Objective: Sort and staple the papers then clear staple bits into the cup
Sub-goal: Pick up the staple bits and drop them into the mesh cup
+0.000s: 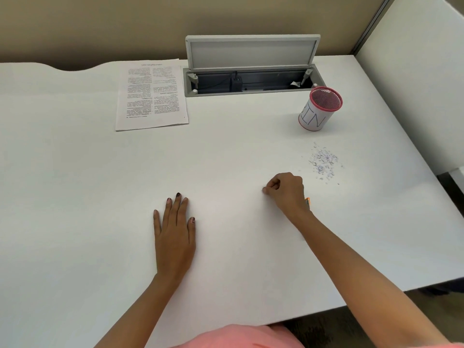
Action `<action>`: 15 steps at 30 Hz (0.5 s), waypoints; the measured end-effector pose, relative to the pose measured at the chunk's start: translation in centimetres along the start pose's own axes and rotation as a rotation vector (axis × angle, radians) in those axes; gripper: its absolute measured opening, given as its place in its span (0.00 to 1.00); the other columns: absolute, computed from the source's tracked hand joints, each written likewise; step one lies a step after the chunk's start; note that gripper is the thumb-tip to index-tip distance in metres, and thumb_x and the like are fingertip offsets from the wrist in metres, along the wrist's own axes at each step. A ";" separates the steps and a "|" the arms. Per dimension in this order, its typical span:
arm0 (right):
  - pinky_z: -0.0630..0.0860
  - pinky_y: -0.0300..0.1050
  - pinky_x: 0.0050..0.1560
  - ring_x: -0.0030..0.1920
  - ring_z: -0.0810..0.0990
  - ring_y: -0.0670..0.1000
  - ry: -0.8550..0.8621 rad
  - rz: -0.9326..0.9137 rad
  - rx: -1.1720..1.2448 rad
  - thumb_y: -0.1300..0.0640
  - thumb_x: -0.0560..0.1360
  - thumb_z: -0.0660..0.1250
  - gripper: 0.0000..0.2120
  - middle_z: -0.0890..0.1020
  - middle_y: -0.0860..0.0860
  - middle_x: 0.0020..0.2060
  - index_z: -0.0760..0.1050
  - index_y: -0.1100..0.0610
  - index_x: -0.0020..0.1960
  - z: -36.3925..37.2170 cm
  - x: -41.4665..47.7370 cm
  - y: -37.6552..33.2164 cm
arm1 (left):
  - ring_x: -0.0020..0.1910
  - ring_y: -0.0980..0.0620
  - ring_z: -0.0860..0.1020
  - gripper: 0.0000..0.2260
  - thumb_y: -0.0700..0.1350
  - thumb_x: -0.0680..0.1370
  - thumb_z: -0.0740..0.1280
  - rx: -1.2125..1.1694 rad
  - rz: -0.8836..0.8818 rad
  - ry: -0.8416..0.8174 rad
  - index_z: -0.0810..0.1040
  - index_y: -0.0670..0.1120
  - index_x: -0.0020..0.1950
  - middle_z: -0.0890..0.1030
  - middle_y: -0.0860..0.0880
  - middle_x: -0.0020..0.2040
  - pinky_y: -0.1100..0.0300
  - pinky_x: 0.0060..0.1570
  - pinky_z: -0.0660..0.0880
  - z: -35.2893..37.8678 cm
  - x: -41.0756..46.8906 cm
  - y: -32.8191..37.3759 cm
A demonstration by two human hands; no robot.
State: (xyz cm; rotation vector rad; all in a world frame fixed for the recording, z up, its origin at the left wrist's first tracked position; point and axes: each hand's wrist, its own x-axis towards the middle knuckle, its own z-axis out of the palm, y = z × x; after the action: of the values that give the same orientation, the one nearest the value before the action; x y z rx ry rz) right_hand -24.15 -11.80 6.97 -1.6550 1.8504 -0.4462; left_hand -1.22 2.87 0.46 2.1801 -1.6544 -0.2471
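head cam | right hand (286, 190) pinched tight on a tiny staple bit, I think | cup (320, 109) sits up-right of it, past the bits pile (324, 160), right hand way closer | left hand (175, 227) flat, holding nothing | papers (152, 95) far-left

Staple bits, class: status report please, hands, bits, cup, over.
Left hand flat on table, open. Right hand pinching something tiny. Staple bits piled near cup, not yet cleared. Papers stacked far left, nothing blocking.
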 end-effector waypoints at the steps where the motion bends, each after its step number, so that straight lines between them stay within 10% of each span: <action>1: 0.70 0.40 0.40 0.38 0.79 0.53 0.001 0.003 -0.007 0.62 0.69 0.74 0.04 0.81 0.54 0.34 0.81 0.63 0.41 0.1 0.1 -0.1 | 0.77 0.50 0.57 0.23 0.50 0.82 0.49 -0.004 0.000 0.000 0.63 0.45 0.76 0.62 0.48 0.77 0.44 0.76 0.50 0.0 0.0 0.0; 8: 0.76 0.47 0.43 0.45 0.80 0.59 0.013 0.011 -0.154 0.66 0.70 0.70 0.02 0.83 0.59 0.40 0.80 0.65 0.40 0.9 1.3 -0.2 | 0.78 0.50 0.57 0.23 0.49 0.82 0.49 -0.016 0.003 0.003 0.63 0.45 0.76 0.62 0.48 0.77 0.44 0.76 0.50 0.0 -0.1 0.0; 15: 0.59 0.42 0.29 0.33 0.67 0.58 -0.100 0.000 -0.298 0.69 0.68 0.62 0.13 0.68 0.55 0.29 0.61 0.59 0.31 1.0 1.8 -0.8 | 0.78 0.50 0.57 0.23 0.50 0.82 0.48 -0.019 0.003 0.001 0.63 0.45 0.76 0.62 0.48 0.77 0.44 0.76 0.51 -0.1 -0.1 0.1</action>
State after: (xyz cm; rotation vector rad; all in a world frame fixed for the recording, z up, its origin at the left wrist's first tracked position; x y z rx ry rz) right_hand -22.95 -13.52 6.39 -1.8325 1.9129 -0.0865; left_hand -1.28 2.93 0.60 2.1636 -1.6478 -0.2606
